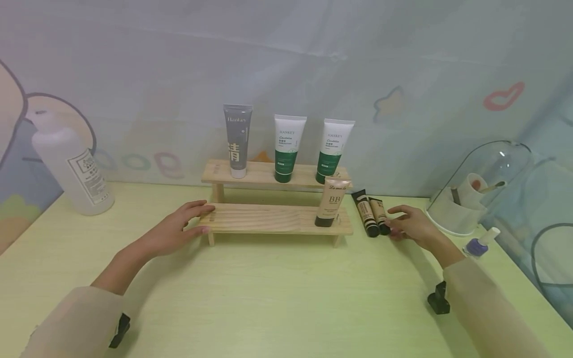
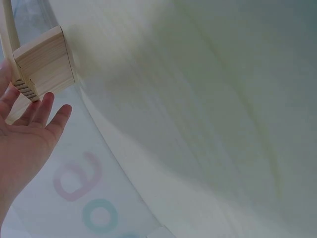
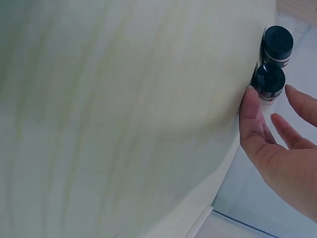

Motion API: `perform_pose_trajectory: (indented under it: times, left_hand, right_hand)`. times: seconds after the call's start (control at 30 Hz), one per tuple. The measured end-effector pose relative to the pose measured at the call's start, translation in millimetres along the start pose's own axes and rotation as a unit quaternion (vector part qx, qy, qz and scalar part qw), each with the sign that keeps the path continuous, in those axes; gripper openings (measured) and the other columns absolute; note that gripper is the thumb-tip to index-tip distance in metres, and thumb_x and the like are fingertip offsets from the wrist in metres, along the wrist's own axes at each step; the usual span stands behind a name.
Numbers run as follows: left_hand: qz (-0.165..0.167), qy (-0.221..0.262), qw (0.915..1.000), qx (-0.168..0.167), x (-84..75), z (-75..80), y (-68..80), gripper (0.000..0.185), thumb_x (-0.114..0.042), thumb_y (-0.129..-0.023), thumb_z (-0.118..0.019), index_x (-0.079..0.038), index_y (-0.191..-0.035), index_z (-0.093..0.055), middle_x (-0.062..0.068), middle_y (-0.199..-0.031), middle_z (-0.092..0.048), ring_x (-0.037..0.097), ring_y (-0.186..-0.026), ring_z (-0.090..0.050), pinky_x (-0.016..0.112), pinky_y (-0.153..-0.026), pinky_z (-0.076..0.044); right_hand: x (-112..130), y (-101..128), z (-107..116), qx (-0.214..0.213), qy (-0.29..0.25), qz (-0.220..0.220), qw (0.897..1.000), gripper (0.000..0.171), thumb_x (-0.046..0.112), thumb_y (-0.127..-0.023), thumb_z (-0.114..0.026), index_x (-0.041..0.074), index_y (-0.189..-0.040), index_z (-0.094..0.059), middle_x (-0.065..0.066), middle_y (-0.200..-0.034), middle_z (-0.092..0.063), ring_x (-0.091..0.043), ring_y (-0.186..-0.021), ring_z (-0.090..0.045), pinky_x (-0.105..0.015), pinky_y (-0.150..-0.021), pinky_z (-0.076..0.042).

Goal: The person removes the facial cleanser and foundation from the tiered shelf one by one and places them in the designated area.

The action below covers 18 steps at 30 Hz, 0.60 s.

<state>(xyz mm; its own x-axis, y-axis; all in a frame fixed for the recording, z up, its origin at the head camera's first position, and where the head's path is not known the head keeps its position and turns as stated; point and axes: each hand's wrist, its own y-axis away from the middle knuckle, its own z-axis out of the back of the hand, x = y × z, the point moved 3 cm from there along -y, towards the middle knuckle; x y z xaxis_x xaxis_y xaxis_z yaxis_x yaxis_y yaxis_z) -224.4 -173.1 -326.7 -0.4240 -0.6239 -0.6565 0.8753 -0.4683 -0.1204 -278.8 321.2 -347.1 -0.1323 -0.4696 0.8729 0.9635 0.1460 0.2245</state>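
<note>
A two-tier wooden shelf [image 1: 273,219] stands mid-table. Its top tier holds a grey tube [image 1: 237,141] and two white-and-green tubes [image 1: 288,149] [image 1: 333,151], all upright. A beige BB tube [image 1: 331,201] stands on the lower tier's right end. My left hand [image 1: 199,219] rests with straight fingers on the lower tier's left end [image 2: 42,64]. Two small beige tubes with black caps [image 1: 364,213] [image 1: 379,215] lie on the table right of the shelf. My right hand [image 1: 394,221] is beside them, thumb [image 3: 250,106] touching the nearer cap [image 3: 270,79], the other fingers apart from it.
A large white bottle [image 1: 73,166] stands at the far left by the wall. A clear dome [image 1: 488,184] over a white holder sits at the right, with a small nail polish bottle [image 1: 479,243] in front of it. The pale green table [image 1: 277,298] stretches toward me.
</note>
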Motion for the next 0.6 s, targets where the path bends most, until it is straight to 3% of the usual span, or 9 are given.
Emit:
perform_pose_trajectory:
  times: [0.4, 0.6]
  left_hand:
    - [0.005, 0.002, 1.0000, 0.002, 0.8, 0.1, 0.2, 0.052, -0.023, -0.094, -0.052, 0.001, -0.138, -0.037, 0.027, -0.143, -0.021, 0.047, -0.128, -0.022, 0.063, -0.094, -0.028]
    - [0.002, 0.003, 1.0000, 0.002, -0.9, 0.2, 0.5, 0.052, -0.023, -0.094, -0.053, 0.001, -0.137, -0.037, 0.028, -0.142, -0.021, 0.047, -0.127, -0.022, 0.063, -0.094, -0.028]
  right_hand:
    - [15.2, 15.2, 6.9, 0.005, 0.067, 0.034, 0.997, 0.054, 0.011, -0.092, -0.054, -0.014, -0.133, -0.028, -0.022, -0.098, -0.056, -0.024, -0.077, -0.059, -0.033, -0.070, -0.053]
    - [29.8, 21.4, 2.7, 0.005, 0.093, 0.067, 0.993, 0.051, 0.011, -0.092, -0.056, -0.011, -0.132, -0.033, -0.027, -0.104, -0.055, -0.029, -0.080, -0.060, -0.035, -0.071, -0.053]
